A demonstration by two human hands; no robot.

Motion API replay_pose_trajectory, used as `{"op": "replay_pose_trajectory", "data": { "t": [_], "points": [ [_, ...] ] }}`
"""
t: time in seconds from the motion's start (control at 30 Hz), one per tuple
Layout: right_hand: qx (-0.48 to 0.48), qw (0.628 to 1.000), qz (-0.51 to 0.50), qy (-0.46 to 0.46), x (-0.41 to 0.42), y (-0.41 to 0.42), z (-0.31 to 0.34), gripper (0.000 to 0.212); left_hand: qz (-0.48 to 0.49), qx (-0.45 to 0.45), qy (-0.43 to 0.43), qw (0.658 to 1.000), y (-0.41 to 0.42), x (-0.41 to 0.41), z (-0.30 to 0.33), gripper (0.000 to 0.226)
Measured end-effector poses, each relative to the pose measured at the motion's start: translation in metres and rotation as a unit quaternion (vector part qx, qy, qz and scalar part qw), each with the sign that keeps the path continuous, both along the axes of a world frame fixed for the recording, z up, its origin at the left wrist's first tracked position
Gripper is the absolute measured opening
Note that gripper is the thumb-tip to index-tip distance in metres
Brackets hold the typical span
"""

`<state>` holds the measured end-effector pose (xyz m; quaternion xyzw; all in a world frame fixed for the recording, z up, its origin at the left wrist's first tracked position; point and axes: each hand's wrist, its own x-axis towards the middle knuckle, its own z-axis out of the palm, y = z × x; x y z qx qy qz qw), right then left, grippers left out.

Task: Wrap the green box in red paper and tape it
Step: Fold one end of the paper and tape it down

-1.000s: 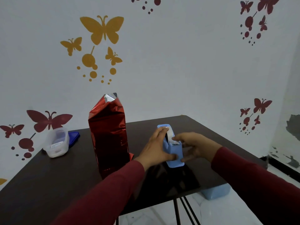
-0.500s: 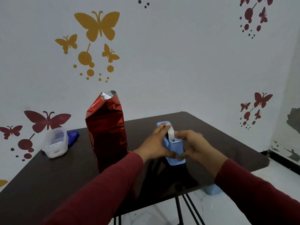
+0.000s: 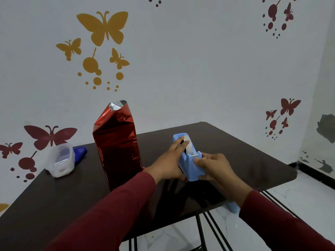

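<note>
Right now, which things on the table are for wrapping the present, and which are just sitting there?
For the job:
red-wrapped box, standing upright
blue tape dispenser, held by the left hand and right hand

Just lying about:
clear plastic tub
blue lid beside it

Red paper hides the box entirely (top unsealed); tub contents unreadable.

**Two hands on a tape dispenser beside a red-wrapped box**

A blue tape dispenser sits on a dark table. The left hand holds its left side, fingers lying over the tape roll. The right hand pinches at its near end. Left of the dispenser stands a tall box in shiny red paper, top open. Far left lies a clear tub.
</note>
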<state>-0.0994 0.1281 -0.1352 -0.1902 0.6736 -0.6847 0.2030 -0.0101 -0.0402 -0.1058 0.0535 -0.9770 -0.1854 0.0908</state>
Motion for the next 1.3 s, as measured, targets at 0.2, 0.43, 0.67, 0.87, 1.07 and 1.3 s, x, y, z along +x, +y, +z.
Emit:
{"op": "replay_pose_trajectory", "data": {
  "t": [0.2, 0.43, 0.67, 0.87, 1.07, 1.3],
  "points": [
    [0.094, 0.987, 0.017, 0.127, 0.003, 0.006, 0.006, 0.017, -0.016, 0.022, 0.085, 0.996, 0.004, 0.016, 0.009, 0.101],
    [-0.087, 0.993, 0.02, 0.073, 0.014, 0.026, -0.014, 0.02, -0.021, 0.064, 0.127, 0.99, 0.025, 0.024, 0.029, 0.054],
    [-0.157, 0.984, -0.011, 0.085, 0.025, 0.04, -0.001, 0.022, -0.056, 0.084, 0.09, 0.991, 0.053, 0.017, 0.047, 0.027],
    [-0.168, 0.981, 0.04, -0.082, 0.025, 0.047, 0.015, 0.03, -0.034, 0.064, 0.135, 0.988, 0.058, 0.019, 0.062, 0.019],
    [-0.149, 0.989, 0.006, 0.004, 0.03, 0.051, 0.049, 0.047, -0.003, 0.086, 0.168, 0.982, 0.055, 0.025, 0.088, 0.02],
    [-0.037, 0.979, -0.005, 0.202, 0.033, 0.037, 0.079, 0.044, 0.026, 0.022, 0.165, 0.986, 0.046, 0.046, 0.122, 0.02]
  ]
}}
